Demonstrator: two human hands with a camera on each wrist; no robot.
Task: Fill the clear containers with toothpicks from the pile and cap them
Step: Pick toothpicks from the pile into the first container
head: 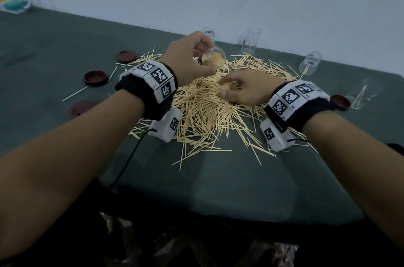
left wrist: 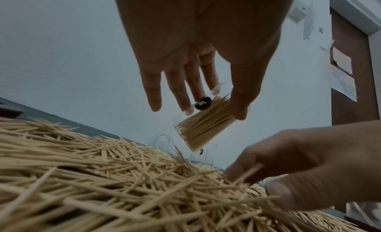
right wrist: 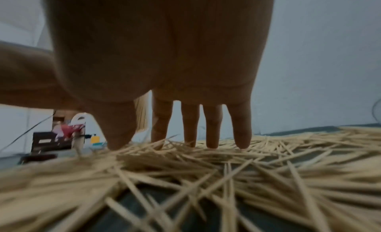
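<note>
Nearest me, at the front edge of the table [head: 218, 190], the green cloth lies bare, so I have room to draw either wrist back without sweeping anything off. Just past that the pile [head: 207, 109] of toothpicks spreads wide, with strays reaching toward the front and both sides.

My right hand [head: 244, 89] sits low on the middle of the pile, fingers [right wrist: 212, 126] pointing down with their tips in the sticks and the thumb coming in beside them; it looks to be gathering a pinch, though I cannot tell whether any toothpicks are truly clamped yet. I judge the step goes best if I rake a small bundle lying roughly parallel, square the ends, and feed it in lengthwise, not crosswise, since a skewed bunch would jam at the mouth.

Just beyond, my left hand [head: 192, 57] grips the jar [left wrist: 206, 126] between thumb and fingers, lifted off the pile and tilted, its mouth toward my right hand. It already looks close to full, so only a thin pinch should fit, and I should keep the tilt so nothing slides out.

Caps [head: 96, 78] lie to the left, well apart from the pile, and one more [head: 340, 102] sits just behind my right wrist; I will need one soon, and the left ones have open cloth around them. Farther back, other jars [head: 251, 42] stand or lie near the far edge against the wall, with a few sticks in some, so a long reach there risks tipping them
</note>
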